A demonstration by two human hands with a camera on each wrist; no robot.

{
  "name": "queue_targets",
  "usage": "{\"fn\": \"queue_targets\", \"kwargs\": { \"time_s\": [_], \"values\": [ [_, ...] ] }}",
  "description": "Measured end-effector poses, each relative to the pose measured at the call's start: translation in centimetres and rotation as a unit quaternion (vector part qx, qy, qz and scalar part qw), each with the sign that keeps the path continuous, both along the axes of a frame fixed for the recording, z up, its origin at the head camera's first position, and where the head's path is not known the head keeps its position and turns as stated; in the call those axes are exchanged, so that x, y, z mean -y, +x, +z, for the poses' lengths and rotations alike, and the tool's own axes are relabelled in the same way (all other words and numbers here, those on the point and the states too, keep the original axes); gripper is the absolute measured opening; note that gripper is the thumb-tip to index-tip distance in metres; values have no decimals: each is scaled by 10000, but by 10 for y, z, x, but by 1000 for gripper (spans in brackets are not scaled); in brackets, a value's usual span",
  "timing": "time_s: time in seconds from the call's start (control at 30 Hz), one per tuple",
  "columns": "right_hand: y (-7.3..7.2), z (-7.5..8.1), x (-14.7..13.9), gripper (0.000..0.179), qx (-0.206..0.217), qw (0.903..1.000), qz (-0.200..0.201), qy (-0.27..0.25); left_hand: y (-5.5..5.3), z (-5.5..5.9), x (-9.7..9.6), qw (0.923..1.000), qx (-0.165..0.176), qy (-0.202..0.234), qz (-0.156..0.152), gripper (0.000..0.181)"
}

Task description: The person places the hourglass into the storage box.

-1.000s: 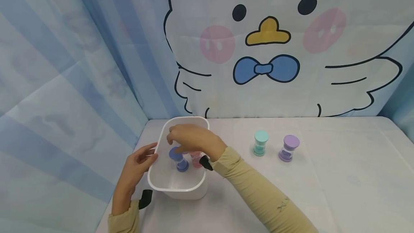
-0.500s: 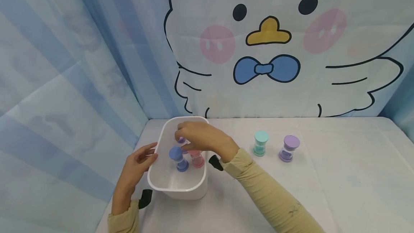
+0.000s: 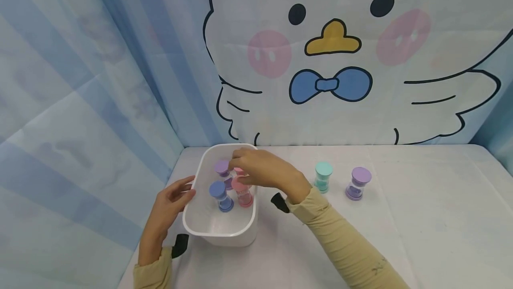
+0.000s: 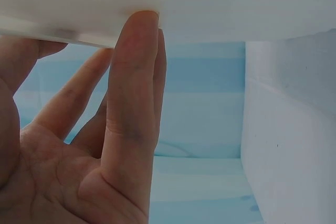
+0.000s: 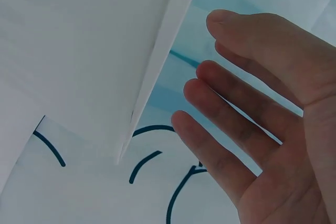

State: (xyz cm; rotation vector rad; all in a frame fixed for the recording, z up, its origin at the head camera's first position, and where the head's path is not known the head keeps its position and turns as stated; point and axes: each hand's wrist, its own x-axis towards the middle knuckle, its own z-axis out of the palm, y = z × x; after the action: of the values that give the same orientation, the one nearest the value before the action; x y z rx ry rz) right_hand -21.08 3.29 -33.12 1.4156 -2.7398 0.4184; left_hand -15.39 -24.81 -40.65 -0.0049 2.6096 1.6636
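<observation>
In the head view a white bin (image 3: 234, 240) stands at centre left. Inside it, sand timers stand upright: a blue one (image 3: 218, 189), a pink one (image 3: 244, 195), a purple one (image 3: 222, 167), and a second pink item (image 3: 240, 171) mostly hidden by my hand. My right hand (image 3: 262, 168) hovers over the bin's right side; the right wrist view shows its fingers spread apart, holding nothing. My left hand (image 3: 172, 200) touches the bin's left rim with its fingertips; in the left wrist view its fingers are fairly straight against the white wall (image 4: 236, 3).
To the right of the bin, a mint sand timer (image 3: 323, 177) and another purple sand timer (image 3: 357, 184) stand on the white-covered table (image 3: 437, 217). A curtain with a cartoon character (image 3: 328, 124) hangs behind the table, and blue-striped cloth (image 3: 80, 146) lines the left side.
My right hand has drawn back to the right and slightly up, uncovering the purple sand timer and more of the pink ones in the bin. The left hand stays put.
</observation>
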Motion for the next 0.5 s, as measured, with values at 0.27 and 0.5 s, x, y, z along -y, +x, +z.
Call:
{"fn": "queue_targets", "kwargs": {
  "time_s": [0.27,0.5],
  "values": [
    [2,-5,-18,29,173,9991,-185,-352,1,1,-1,10000,-30,8,-8,51],
    [4,-9,-33,29,-99,9989,-353,-308,1,2,-1,10000,-31,30,7,50]
  ]
}}
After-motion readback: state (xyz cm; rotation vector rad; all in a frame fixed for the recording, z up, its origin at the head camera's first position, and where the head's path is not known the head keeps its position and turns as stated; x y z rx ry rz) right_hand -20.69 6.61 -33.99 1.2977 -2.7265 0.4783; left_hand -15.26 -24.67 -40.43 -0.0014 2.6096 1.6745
